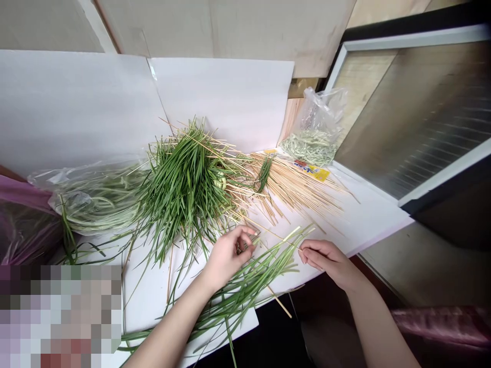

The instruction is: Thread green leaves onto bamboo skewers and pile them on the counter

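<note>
My left hand (228,255) pinches a few green grass blades (245,245) at the near edge of a white board (368,220). Those blades belong to a loose spread of long stalks (249,286) lying under and beyond my hands. My right hand (326,260) pinches the end of a thin bamboo skewer (280,237) with thumb and forefinger. A large heap of green blades (187,189) mixed with skewers lies further back. To its right is a fan of bamboo skewers (295,186).
A clear plastic bag of pale stalks (92,199) lies left of the heap. Another bag with pale green pieces (314,128) stands at the back right, near a yellow packet (310,170). White panels (222,97) form the back, and a framed glass pane (414,117) stands right.
</note>
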`<state>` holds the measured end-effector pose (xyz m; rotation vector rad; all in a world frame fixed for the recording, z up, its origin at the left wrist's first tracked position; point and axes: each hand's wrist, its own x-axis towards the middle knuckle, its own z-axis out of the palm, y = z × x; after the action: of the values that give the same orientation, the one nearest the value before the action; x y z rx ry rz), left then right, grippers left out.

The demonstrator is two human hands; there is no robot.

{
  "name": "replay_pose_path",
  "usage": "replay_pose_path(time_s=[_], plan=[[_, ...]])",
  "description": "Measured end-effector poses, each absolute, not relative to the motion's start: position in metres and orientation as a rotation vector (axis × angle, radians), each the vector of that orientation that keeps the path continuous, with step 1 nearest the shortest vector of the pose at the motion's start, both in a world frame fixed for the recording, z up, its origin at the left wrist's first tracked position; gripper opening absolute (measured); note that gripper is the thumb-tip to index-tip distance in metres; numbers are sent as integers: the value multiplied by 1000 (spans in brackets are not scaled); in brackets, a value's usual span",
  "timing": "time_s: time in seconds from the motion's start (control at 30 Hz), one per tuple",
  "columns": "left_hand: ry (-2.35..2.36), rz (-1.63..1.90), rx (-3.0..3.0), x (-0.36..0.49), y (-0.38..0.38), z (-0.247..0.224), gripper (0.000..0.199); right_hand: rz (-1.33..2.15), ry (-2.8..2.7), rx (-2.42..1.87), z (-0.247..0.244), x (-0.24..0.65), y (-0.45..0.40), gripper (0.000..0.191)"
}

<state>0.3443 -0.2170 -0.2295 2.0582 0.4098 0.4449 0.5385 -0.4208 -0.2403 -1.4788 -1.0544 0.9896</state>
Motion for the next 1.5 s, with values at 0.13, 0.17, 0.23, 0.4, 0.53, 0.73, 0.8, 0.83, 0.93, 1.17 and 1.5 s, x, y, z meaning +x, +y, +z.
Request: replay_pose_path(time_s=[0.13,0.17,0.23,0.4,0.53,0.73,0.8,0.83,0.93,1.17,1.5], plan=[[493,577,1638,341,-203,-220,20,982,-1019,-1524,-239,539,-421,40],[503,619,1563,340,-200,-218,21,979,-1016,-1539,-239,539,-421,39],[522,698,1443,338,-195,-214,20,988,-1023,-1570,-238,538,-421,39],[521,710,1174,337,-196,-211,21,1009,-1087,-1605,-239,537,-418,36],[572,696,982,338,-196,-210,29,953,-1121,-1627,-243,539,-417,35],[608,700,936,339,-194,-210,32,937,-1159,-1638,-248,540,-414,34],[603,694,964,340,-195,-211,29,931,-1166,-1648,-249,539,-414,34],[599,692,978,340,-195,-211,28,927,-1169,-1652,-249,539,-414,35],[589,687,1006,340,-196,-212,25,916,-1176,-1660,-250,539,-414,36],[593,716,1047,339,-196,-212,23,910,-1180,-1668,-249,539,-414,35],[596,823,1107,341,-195,-215,19,877,-1212,-1692,-243,531,-410,35]])
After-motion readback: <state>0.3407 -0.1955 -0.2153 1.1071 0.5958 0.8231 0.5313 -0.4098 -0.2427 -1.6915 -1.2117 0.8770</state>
